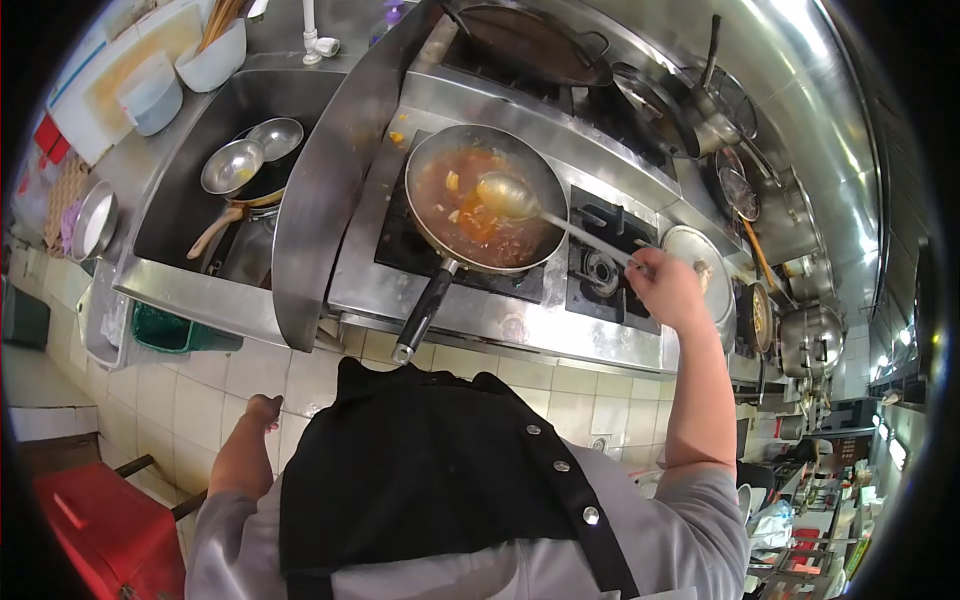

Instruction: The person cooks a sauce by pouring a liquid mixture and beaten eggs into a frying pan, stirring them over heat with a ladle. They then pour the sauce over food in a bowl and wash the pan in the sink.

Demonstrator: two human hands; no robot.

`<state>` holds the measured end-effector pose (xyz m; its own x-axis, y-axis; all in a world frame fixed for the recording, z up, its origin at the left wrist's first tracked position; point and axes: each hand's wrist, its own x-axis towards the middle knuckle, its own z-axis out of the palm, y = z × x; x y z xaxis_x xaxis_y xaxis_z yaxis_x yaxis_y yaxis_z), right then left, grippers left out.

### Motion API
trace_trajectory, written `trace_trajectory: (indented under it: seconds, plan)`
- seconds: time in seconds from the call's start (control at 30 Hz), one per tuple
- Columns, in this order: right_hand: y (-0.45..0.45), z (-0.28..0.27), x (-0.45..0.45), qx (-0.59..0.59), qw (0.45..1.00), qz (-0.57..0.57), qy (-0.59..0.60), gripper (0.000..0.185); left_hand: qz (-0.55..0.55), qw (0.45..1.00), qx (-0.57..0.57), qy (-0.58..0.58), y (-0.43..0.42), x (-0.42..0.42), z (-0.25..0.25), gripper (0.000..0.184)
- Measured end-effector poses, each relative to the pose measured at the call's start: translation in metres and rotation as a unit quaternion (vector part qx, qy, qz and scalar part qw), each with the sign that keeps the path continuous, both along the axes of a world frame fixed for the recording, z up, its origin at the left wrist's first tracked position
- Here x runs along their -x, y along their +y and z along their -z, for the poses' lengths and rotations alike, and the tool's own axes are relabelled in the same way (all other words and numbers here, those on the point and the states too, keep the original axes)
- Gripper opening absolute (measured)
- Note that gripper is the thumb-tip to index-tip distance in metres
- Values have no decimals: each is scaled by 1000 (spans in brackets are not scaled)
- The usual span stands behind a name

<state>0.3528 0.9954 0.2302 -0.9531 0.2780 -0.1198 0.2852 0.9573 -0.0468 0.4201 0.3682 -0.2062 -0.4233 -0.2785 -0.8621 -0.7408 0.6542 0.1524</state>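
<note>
My right hand (668,290) is closed around the handle of a metal ladle (510,198). The ladle's bowl rests in a reddish-orange sauce (478,240) with pale pieces in it. That sauce fills a frying pan (420,180) on the stove burner, its black handle (432,305) pointing toward me. At my left side hangs my left hand (264,410), over the floor and away from the stove. Its fingers look curled, but they are too small and partly turned away to show whether anything is in them.
A curved metal splash guard (330,190) divides the stove from a sink (165,235) holding small pans. Right of the pan are a bare burner (598,272) and a round plate (690,240). A large dark wok (520,50) sits behind. Pots (810,340) stand far right.
</note>
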Motion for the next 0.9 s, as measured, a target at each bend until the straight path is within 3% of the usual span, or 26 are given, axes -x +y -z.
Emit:
trace_trajectory:
  seconds: [0.1, 0.2, 0.3, 0.5, 0.63, 0.8, 0.9]
  plan:
    - [5, -4, 3, -107, 993, -22, 40, 29, 5, 1000, 6, -18, -2, -3, 0, 50]
    - [-3, -16, 2, -166, 986, -24, -5, 29, -6, 1000, 12, -25, -2, -3, -2, 49]
    - [-7, -19, 0, -160, 985, -33, -45, 29, -8, 1000, 14, -17, -3, -4, -2, 49]
    - [-8, -16, 7, 12, 998, -55, -41, 30, 11, 1000, 2, -10, -3, -3, -1, 52]
    - [-17, -30, 23, -43, 999, -23, -3, 31, 13, 1000, 12, -11, -4, -2, 1, 53]
    - [13, 8, 60, -162, 983, -42, 73, 28, 22, 999, 11, -22, -6, -4, 2, 51]
    - [18, 38, 75, -157, 983, -49, 79, 25, 6, 1000, 7, -16, -8, -8, 5, 51]
